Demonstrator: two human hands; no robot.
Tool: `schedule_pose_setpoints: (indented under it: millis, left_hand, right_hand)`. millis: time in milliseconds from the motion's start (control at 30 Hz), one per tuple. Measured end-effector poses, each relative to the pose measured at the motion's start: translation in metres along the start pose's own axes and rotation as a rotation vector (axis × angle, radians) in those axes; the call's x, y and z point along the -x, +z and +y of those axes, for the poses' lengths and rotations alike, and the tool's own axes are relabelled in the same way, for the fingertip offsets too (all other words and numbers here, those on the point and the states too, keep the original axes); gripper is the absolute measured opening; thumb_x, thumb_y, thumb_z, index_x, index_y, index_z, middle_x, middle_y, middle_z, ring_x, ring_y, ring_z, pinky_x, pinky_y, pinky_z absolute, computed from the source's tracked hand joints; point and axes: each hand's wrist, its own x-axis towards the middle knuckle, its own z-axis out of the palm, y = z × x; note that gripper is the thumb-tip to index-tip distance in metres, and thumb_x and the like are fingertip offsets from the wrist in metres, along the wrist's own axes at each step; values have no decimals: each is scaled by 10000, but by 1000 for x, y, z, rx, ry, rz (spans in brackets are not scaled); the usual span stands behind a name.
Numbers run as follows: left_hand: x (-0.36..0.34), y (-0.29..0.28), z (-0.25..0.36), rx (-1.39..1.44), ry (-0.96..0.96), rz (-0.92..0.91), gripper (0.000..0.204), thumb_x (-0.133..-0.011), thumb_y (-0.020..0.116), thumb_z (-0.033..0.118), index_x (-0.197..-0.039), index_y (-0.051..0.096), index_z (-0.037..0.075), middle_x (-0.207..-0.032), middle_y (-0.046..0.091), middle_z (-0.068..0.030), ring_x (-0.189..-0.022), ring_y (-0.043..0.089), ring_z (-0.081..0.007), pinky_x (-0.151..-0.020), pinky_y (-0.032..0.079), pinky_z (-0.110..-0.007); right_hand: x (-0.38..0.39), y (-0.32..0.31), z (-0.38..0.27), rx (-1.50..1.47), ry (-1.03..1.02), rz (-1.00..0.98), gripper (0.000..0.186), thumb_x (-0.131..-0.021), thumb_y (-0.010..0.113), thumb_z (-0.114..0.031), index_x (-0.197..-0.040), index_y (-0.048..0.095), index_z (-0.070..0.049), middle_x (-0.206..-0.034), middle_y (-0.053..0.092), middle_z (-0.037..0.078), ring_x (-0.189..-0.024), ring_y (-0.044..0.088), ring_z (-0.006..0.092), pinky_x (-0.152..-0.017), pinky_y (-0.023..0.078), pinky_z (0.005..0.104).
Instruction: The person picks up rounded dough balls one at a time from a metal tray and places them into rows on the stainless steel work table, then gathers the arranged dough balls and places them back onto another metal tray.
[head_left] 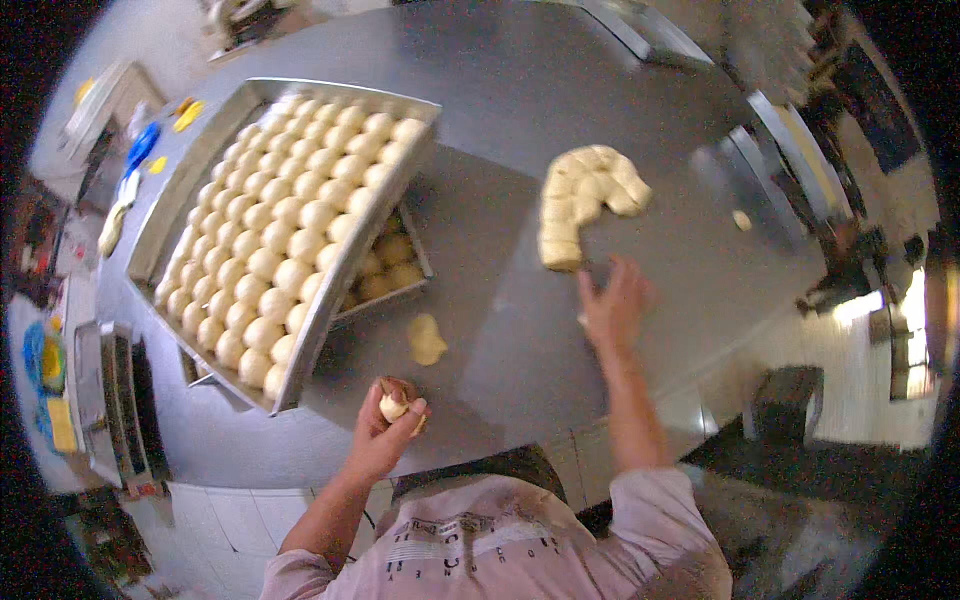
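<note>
My left hand is closed around a small piece of pale dough, close to the table's near edge. Reaching forward, my right hand has its fingers stretched apart, slightly smeared by motion, just short of a curved strip of cut dough. That strip bends like a hook and is scored into several chunks. Between my hands, nearer the left one, lies a flat, irregular scrap of dough. To the left, a large metal tray holds many round dough balls in rows.
Under the big tray, partly hidden, sits a second tray with more dough balls. A small dough bit lies at the right of the metal table. Metal pans stand along the right edge. Blue and yellow items are at the far left.
</note>
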Motion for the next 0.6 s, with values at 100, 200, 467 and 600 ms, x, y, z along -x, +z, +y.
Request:
schedule_pose_setpoints:
  millis: [100,200,467,600]
  left_hand:
    - [-6,7,1,-252,224,52,298,-786,634,-22,-737,370,108,-752,438,-2,-668,433,-65,-540,338,-225]
    - [-7,-6,9,-308,35,234,348,-748,670,-26,-671,356,104,-708,434,1,-667,419,-60,-534,318,-220]
    - [-13,57,9,-336,77,-169,419,-751,687,48,-1081,429,68,-943,492,-24,-854,516,-114,-742,441,-255]
    - [-12,65,32,-310,66,-83,237,-835,570,33,-1012,415,57,-1020,522,-92,-1010,527,-180,-864,433,-313]
  right_hand:
    - [34,-4,-12,-267,-93,-287,288,-778,612,-294,-937,539,-65,-974,536,154,-943,491,341,-818,385,465]
    - [49,-35,26,-272,-157,-319,234,-770,621,-267,-843,538,-61,-942,529,142,-906,487,338,-814,377,447]
    - [37,-1,30,-426,-324,-183,190,-728,652,-216,-806,565,-66,-888,545,127,-848,498,320,-782,377,443]
    - [-4,-9,99,-96,-64,-248,295,-722,644,-286,-894,571,-58,-917,556,160,-894,510,351,-800,392,471]
